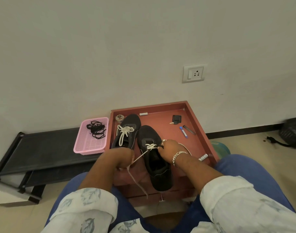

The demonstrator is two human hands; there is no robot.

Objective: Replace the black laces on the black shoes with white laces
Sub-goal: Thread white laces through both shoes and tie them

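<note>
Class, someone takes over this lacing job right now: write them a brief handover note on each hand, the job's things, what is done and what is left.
Left hand grips one end of the white lace, pulled taut.
Right hand pinches the lace at the eyelets of the near black fabric shoe.
Far black shoe is laced white and tied with a bow.
Old black laces lie in the pink plastic basket.
Left: lace the near shoe's remaining eyelets, tie it.

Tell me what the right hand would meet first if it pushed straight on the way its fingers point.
Probably the tied shoe: the right hand points left across the near shoe it is already touching. Depth is unclear.
</note>
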